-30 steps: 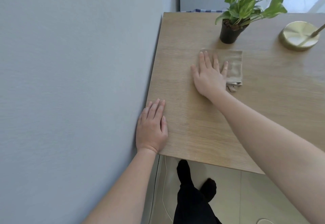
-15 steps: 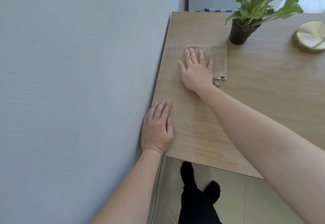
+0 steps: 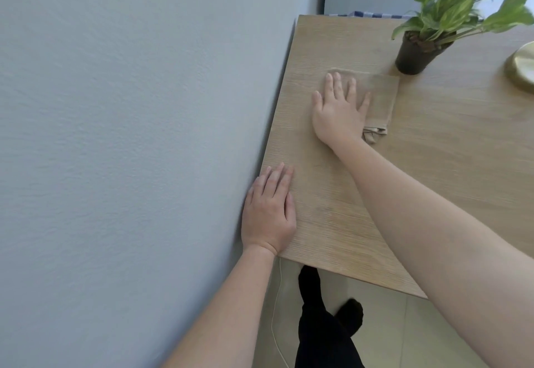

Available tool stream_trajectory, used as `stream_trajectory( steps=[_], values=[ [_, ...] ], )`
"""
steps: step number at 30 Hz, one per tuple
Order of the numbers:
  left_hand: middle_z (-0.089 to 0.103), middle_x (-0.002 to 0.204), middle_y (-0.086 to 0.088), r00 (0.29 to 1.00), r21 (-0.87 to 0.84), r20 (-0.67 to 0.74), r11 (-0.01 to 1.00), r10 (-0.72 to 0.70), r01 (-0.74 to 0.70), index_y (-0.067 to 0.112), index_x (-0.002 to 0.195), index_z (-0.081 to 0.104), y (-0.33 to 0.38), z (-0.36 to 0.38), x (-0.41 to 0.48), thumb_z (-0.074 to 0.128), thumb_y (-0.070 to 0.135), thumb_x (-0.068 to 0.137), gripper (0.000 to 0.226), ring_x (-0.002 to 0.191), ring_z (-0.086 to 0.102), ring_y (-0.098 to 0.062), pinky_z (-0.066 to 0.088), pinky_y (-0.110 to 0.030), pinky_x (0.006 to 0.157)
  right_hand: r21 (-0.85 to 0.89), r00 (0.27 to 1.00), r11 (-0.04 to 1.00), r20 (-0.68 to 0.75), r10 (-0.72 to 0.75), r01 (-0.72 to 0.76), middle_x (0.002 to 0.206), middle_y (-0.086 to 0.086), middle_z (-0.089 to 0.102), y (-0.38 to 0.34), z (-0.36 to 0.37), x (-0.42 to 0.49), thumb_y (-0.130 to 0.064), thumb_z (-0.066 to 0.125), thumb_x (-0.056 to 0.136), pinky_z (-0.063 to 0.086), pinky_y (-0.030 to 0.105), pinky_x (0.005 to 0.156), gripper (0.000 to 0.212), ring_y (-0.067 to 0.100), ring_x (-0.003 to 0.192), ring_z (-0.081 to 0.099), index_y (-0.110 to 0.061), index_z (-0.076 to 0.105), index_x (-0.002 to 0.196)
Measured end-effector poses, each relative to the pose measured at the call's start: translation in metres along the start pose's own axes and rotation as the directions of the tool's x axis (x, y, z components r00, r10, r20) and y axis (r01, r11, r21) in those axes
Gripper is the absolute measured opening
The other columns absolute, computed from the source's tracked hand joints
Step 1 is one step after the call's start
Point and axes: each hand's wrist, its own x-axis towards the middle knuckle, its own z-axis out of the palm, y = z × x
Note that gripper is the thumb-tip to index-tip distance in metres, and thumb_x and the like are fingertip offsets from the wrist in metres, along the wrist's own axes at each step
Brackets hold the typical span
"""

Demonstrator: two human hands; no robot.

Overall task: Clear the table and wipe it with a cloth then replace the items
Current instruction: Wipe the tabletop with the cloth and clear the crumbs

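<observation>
Item: folded beige cloth [image 3: 380, 98] on light wood-grain surface [image 3: 433, 165], pressed flat by right hand [image 3: 338, 110], fingers extended; left hand [image 3: 268, 211] flat, holding nothing. Status: wiping underway; black-potted green plant [image 3: 413, 55], brass disc base [image 3: 523, 66] seemingly uncleared

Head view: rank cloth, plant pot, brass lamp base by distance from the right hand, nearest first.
From the right hand:
1. cloth - under the palm, touching.
2. plant pot - beyond the cloth's far right corner.
3. brass lamp base - far right, cut by the frame edge.
</observation>
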Motion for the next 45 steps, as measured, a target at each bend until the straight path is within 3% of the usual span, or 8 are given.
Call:
stream_trajectory(
  steps=[4, 9, 14, 18, 23, 29, 39, 45],
  values=[
    [0.042, 0.168, 0.009, 1.0, 0.015, 0.014, 1.0, -0.01, 0.01, 0.029, 0.164, 0.042, -0.002, 0.0, -0.003, 0.047, 0.03, 0.106, 0.058, 0.157, 0.034, -0.017, 0.03, -0.04, 0.128, 0.019, 0.984, 0.988, 0.081, -0.156, 0.155, 0.177, -0.016, 0.004, -0.052, 0.018, 0.011, -0.048, 0.01, 0.112, -0.012, 0.059, 0.128, 0.062, 0.021, 0.165, -0.005, -0.029, 0.01, 0.171],
    [0.041, 0.169, 0.009, 1.0, 0.004, 0.017, 1.0, -0.011, 0.011, 0.029, 0.164, 0.042, -0.001, -0.002, 0.0, 0.048, 0.029, 0.106, 0.058, 0.157, 0.033, -0.015, 0.027, -0.037, 0.13, 0.004, 0.962, 0.964, 0.065, -0.267, 0.267, 0.175, -0.021, 0.013, -0.026, 0.012, 0.009, -0.049, 0.013, 0.113, -0.007, 0.051, 0.13, 0.058, 0.013, 0.164, 0.004, -0.038, 0.018, 0.169],
    [0.039, 0.17, 0.01, 1.0, 0.009, 0.021, 1.0, -0.008, 0.007, 0.028, 0.165, 0.041, -0.001, -0.001, 0.001, 0.047, 0.029, 0.106, 0.059, 0.16, 0.03, -0.015, 0.025, -0.037, 0.131, -0.018, 0.99, 0.99, -0.022, -0.14, 0.139, 0.176, -0.02, 0.008, 0.02, 0.001, -0.001, -0.051, 0.007, 0.111, -0.006, 0.05, 0.131, 0.061, 0.012, 0.164, 0.001, -0.036, 0.014, 0.17],
    [0.038, 0.171, 0.01, 1.0, 0.01, 0.027, 1.0, -0.011, 0.011, 0.03, 0.165, 0.04, -0.001, 0.0, 0.001, 0.046, 0.03, 0.106, 0.059, 0.16, 0.03, -0.015, 0.023, -0.036, 0.131, 0.052, 0.998, 0.997, 0.017, -0.063, 0.062, 0.176, -0.021, 0.006, -0.002, 0.004, 0.004, -0.05, 0.007, 0.111, -0.013, 0.054, 0.129, 0.06, 0.016, 0.164, -0.003, -0.036, 0.013, 0.17],
    [0.041, 0.169, 0.009, 1.0, 0.008, 0.026, 1.0, -0.007, 0.007, 0.029, 0.164, 0.041, -0.001, 0.0, 0.0, 0.046, 0.03, 0.106, 0.059, 0.158, 0.032, -0.016, 0.025, -0.038, 0.13, 0.05, 0.964, 0.968, 0.095, -0.249, 0.245, 0.175, -0.021, 0.014, -0.039, 0.019, 0.0, -0.045, 0.01, 0.113, -0.01, 0.056, 0.129, 0.057, 0.015, 0.164, 0.001, -0.037, 0.019, 0.169],
    [0.041, 0.169, 0.009, 1.0, 0.002, 0.011, 1.0, -0.012, 0.012, 0.029, 0.164, 0.042, 0.0, 0.0, 0.0, 0.047, 0.03, 0.105, 0.058, 0.159, 0.031, -0.015, 0.023, -0.035, 0.131, -0.052, 0.893, 0.896, 0.122, -0.434, 0.442, 0.172, -0.027, 0.02, -0.011, 0.021, -0.019, -0.045, 0.01, 0.113, -0.002, 0.052, 0.131, 0.055, 0.009, 0.163, 0.01, -0.044, 0.021, 0.167],
    [0.038, 0.17, 0.012, 1.0, 0.001, 0.022, 1.0, -0.009, 0.009, 0.03, 0.165, 0.04, -0.003, 0.0, 0.001, 0.046, 0.031, 0.107, 0.058, 0.16, 0.028, -0.012, 0.022, -0.035, 0.131, -0.023, 0.98, 0.98, 0.029, -0.196, 0.196, 0.176, -0.019, 0.013, -0.04, 0.002, 0.078, -0.035, 0.009, 0.113, -0.006, 0.058, 0.13, 0.057, 0.018, 0.164, 0.003, -0.034, 0.018, 0.169],
    [0.04, 0.169, 0.011, 1.0, 0.005, 0.015, 1.0, -0.006, 0.006, 0.03, 0.164, 0.042, -0.005, 0.0, 0.0, 0.048, 0.03, 0.106, 0.058, 0.159, 0.031, -0.013, 0.025, -0.037, 0.131, 0.012, 0.986, 0.986, 0.03, -0.164, 0.163, 0.175, -0.02, 0.014, -0.012, 0.006, 0.013, -0.038, 0.011, 0.113, -0.003, 0.057, 0.13, 0.057, 0.017, 0.164, 0.006, -0.035, 0.017, 0.169]
  ],
)
